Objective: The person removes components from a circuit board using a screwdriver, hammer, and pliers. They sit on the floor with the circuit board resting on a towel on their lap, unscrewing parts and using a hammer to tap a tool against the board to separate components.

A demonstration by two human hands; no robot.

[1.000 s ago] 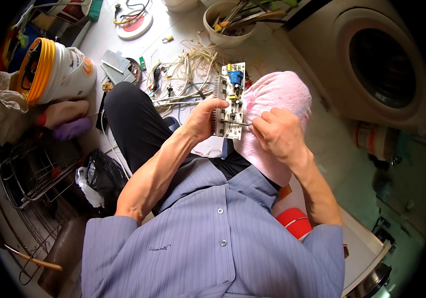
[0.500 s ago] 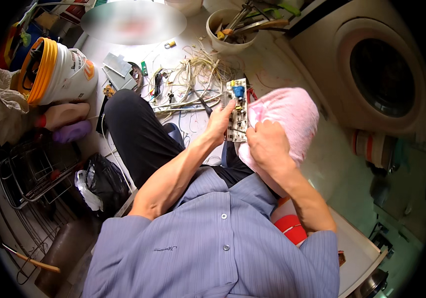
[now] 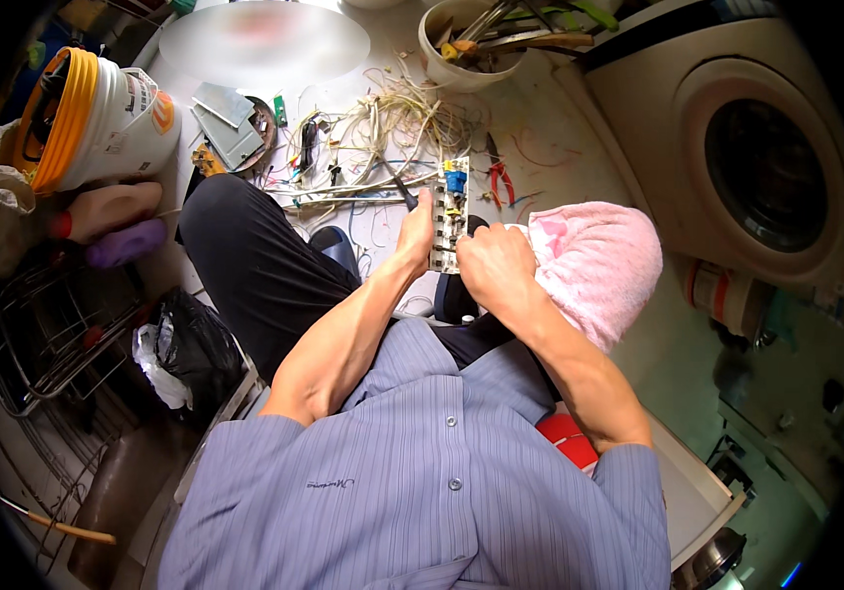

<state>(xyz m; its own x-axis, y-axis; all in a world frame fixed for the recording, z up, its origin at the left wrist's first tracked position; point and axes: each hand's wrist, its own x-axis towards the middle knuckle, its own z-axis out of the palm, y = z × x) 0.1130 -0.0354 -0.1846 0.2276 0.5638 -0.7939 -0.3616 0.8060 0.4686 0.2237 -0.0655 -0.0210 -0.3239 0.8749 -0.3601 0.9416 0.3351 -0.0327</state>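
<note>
A narrow, pale circuit board (image 3: 451, 211) stands between my hands, with a blue part near its far end and several small dark parts along it. My left hand (image 3: 416, 234) grips its left edge, thumb pointing away from me. Beside that thumb a thin dark tool (image 3: 405, 194) juts toward the wires; its kind is unclear. My right hand (image 3: 499, 264) is closed at the board's near right edge. Whatever its fingers pinch is hidden, though a thin dark line crosses the board beside them. A pink towel (image 3: 601, 261) covers my right knee, close to that hand.
Tangled wires (image 3: 402, 123) lie on the floor ahead, with red-handled pliers (image 3: 501, 177) to their right. A tool bucket (image 3: 466, 69) stands at the back. At left are a white-and-orange bucket (image 3: 127, 123) and a black bag (image 3: 208, 354); a washing machine (image 3: 697, 138) is at right.
The board and both hands have shifted slightly left. My towel-covered knee has swung right, and the red-handled pliers now show more fully. My left hand keeps its grip.
</note>
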